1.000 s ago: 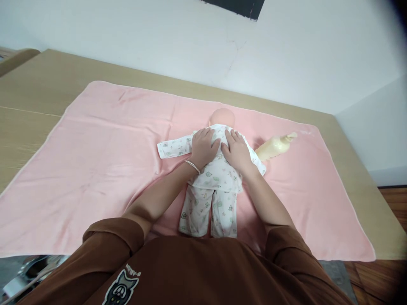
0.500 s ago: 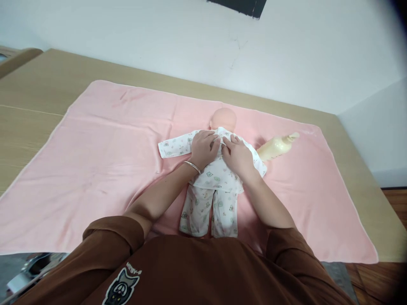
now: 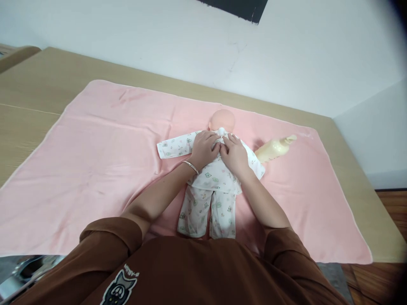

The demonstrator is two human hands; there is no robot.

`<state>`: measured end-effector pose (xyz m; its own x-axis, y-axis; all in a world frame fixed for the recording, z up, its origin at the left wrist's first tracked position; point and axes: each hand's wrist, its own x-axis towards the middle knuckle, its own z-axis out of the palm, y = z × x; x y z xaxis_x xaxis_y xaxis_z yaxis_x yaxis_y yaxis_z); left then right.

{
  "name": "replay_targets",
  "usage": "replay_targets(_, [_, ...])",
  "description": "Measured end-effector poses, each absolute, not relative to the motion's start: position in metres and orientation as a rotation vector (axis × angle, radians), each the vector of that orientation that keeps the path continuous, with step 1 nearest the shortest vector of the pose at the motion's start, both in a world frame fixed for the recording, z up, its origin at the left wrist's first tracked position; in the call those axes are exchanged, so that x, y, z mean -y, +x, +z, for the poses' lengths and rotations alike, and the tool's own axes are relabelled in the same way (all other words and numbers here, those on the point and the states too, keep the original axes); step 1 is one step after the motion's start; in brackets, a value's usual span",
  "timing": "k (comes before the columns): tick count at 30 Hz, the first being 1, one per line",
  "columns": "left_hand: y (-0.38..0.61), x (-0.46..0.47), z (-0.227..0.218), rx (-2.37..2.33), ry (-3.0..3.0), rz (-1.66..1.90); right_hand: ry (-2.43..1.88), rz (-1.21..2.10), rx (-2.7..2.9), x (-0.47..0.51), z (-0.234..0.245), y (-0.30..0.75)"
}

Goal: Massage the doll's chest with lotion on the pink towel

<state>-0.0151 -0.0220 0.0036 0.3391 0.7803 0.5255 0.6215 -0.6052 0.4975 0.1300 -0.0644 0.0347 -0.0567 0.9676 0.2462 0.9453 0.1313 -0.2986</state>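
A baby doll (image 3: 222, 119) lies on a pink blanket (image 3: 111, 169), its head toward the wall. It wears a white printed shirt (image 3: 213, 180) and matching pants (image 3: 194, 212). My left hand (image 3: 205, 148) and my right hand (image 3: 234, 153) meet at the shirt's upper front, just below the collar. The fingertips of both hands are bent in and pinch the shirt's front edges. Whatever small fastening lies between the fingers is hidden. One sleeve stretches out flat to the left; the other reaches right, below a pale yellow bottle.
The pale yellow pump bottle (image 3: 275, 148) lies on its side on the blanket, close to the doll's right-hand sleeve in view. A wooden table (image 3: 38, 89) carries the blanket and borders a white wall (image 3: 159, 38). A dark panel (image 3: 241, 7) hangs on the wall.
My right hand's fingers have drawn closer together and nearer the left hand at the collar. The view has shifted slightly; the doll and bottle lie as before.
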Motion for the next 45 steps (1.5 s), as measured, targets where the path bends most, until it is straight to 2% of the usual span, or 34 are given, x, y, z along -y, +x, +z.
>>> replay_targets(8, [-0.011,0.019,-0.003,-1.383,2.277,1.242,-1.887,0.133,1.897,0.077,0.043,0.123])
replay_targets(15, [-0.010,0.014,-0.002,-1.465,2.251,1.046,-1.866,0.070,1.916,0.060,0.023,0.135])
replay_targets(24, [-0.011,0.014,0.001,-1.448,2.306,0.906,-1.879,0.154,2.010,0.055,0.018,0.140])
replay_targets(45, [-0.010,0.014,-0.002,-1.428,2.281,1.040,-1.881,0.104,1.974,0.054,0.013,0.140])
